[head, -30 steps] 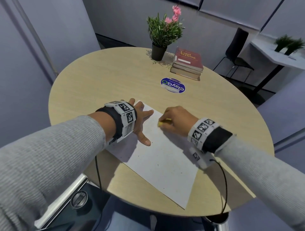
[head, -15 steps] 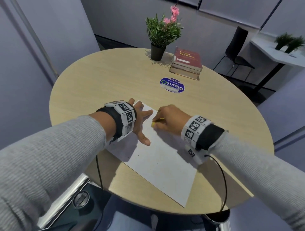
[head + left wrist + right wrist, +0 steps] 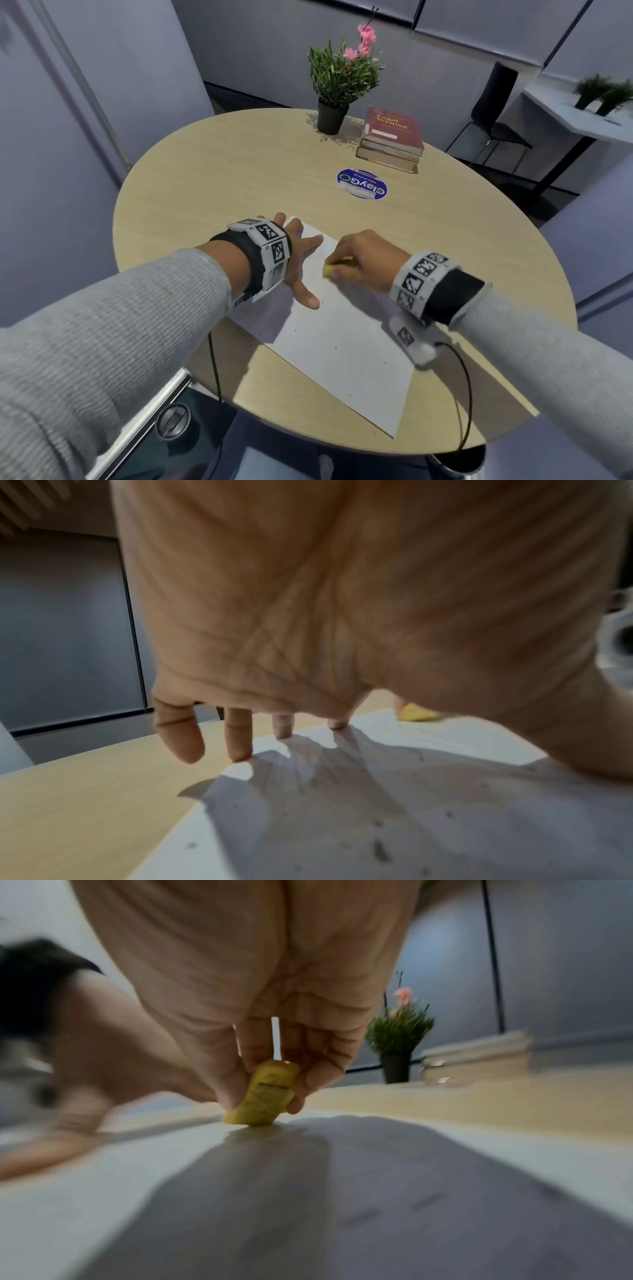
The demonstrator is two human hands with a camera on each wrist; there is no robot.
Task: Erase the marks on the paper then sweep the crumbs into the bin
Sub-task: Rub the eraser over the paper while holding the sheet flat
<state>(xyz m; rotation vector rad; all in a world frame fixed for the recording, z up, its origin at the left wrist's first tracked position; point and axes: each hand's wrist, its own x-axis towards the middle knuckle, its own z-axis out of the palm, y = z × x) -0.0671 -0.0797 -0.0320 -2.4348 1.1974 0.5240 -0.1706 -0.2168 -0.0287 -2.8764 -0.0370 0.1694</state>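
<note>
A white sheet of paper [image 3: 346, 353] lies on the round wooden table [image 3: 239, 178], dotted with small dark eraser crumbs [image 3: 378, 849]. My right hand [image 3: 363, 260] pinches a yellow eraser [image 3: 329, 270] and presses its lower end onto the paper's far part; the right wrist view shows the eraser [image 3: 268, 1096] between thumb and fingers. My left hand [image 3: 301, 260] lies spread with straight fingers [image 3: 238, 737], fingertips pressing the paper's far left corner. A dark bin rim [image 3: 459, 460] peeks out under the table's near right edge.
A potted plant [image 3: 337, 80] with pink flowers, a stack of books [image 3: 392, 140] and a blue round sticker [image 3: 362, 184] sit on the far side of the table. A black chair [image 3: 493, 113] stands behind. A metal-edged object [image 3: 171, 416] lies low at the near left.
My right hand has slid the eraser left along the paper, toward my left hand. The left hand has stayed planted on the corner.
</note>
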